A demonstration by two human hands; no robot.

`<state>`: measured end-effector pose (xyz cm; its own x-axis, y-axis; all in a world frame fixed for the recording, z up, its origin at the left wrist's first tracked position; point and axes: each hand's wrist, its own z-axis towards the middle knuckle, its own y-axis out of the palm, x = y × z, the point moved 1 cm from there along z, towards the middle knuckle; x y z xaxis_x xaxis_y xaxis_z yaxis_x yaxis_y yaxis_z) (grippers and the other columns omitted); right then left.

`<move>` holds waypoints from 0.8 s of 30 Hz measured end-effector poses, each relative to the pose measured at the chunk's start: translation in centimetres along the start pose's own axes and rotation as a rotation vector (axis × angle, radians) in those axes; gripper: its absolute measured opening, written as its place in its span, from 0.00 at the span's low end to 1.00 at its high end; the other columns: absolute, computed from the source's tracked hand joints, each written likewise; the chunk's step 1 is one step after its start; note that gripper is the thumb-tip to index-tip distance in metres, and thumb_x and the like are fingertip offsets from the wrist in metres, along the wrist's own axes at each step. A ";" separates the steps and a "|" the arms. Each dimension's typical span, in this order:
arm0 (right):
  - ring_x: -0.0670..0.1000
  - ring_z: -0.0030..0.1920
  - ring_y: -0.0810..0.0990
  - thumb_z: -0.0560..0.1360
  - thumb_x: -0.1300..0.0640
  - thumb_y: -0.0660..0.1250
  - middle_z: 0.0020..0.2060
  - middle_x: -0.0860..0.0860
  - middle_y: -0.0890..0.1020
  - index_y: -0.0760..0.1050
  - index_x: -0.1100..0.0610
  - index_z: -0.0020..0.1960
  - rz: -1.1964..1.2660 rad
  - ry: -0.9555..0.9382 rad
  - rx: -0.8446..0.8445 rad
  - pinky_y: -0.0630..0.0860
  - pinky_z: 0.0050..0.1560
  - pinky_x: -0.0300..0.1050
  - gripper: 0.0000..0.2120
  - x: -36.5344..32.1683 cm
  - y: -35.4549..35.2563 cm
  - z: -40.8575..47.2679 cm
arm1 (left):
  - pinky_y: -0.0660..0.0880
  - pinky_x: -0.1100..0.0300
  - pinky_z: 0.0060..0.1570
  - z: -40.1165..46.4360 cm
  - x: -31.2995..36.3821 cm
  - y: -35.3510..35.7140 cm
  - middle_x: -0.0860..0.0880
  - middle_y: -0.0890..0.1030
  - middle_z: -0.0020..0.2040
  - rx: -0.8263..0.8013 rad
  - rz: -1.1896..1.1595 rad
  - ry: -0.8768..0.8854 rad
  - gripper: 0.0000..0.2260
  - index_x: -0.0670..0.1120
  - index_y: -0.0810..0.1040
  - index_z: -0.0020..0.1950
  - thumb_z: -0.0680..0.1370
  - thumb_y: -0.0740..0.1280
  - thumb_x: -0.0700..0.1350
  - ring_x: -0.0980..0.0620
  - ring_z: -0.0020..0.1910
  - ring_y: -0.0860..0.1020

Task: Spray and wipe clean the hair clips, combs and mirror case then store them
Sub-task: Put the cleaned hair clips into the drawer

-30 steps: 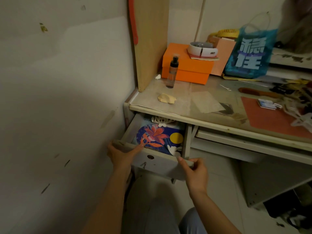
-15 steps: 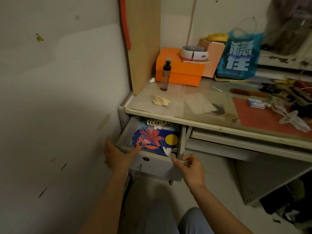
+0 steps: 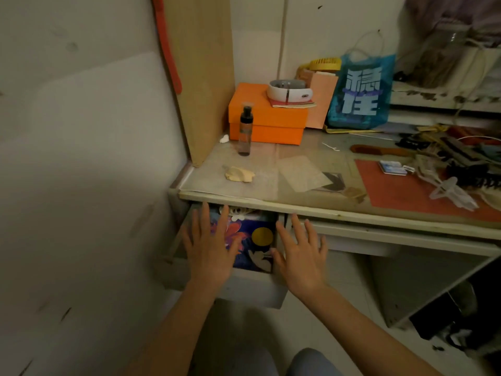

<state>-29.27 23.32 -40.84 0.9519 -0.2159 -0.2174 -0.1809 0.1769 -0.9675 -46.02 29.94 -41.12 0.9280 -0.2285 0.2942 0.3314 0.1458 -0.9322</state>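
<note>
Both hands have let go of the drawer point(image 3: 252, 293) front; left hand point(image 3: 208, 246) and right hand point(image 3: 301, 256) are hovering flat, fingers spread, holding nothing, probably reaching in for stored items.

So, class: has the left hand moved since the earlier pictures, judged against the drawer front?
Yes. The left hand has left the drawer front and risen, fingers spread, over the open drawer towards the desk edge.

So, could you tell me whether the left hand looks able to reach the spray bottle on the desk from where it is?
Probably yes: the left hand is open over the drawer, and the spray bottle stands unobstructed near the desk's front.
</note>
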 end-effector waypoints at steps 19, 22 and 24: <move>0.57 0.77 0.39 0.80 0.44 0.54 0.78 0.50 0.40 0.44 0.44 0.77 -0.057 0.203 -0.016 0.41 0.72 0.66 0.30 5.6 -13.3 9.8 | 0.45 0.40 0.73 12.7 14.7 -6.3 0.46 0.45 0.79 -0.078 0.041 0.341 0.31 0.58 0.48 0.77 0.78 0.58 0.60 0.42 0.78 0.47; 0.56 0.77 0.40 0.80 0.44 0.54 0.78 0.49 0.42 0.45 0.43 0.77 -0.039 0.262 0.001 0.41 0.72 0.65 0.29 6.3 -18.0 10.5 | 0.42 0.41 0.73 14.1 17.9 -9.7 0.47 0.41 0.79 -0.101 0.055 0.377 0.31 0.59 0.45 0.77 0.78 0.56 0.61 0.44 0.77 0.42; 0.55 0.77 0.40 0.80 0.43 0.54 0.78 0.49 0.42 0.44 0.43 0.77 -0.029 0.305 -0.008 0.42 0.72 0.65 0.30 6.8 -20.7 10.8 | 0.37 0.43 0.72 14.7 19.8 -11.7 0.48 0.37 0.78 -0.121 0.051 0.414 0.30 0.59 0.43 0.77 0.79 0.54 0.61 0.46 0.76 0.37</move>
<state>-16.40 28.59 -20.86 0.8390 -0.4990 -0.2168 -0.1574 0.1589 -0.9747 -29.02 37.88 -21.31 0.7881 -0.5942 0.1606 0.2416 0.0587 -0.9686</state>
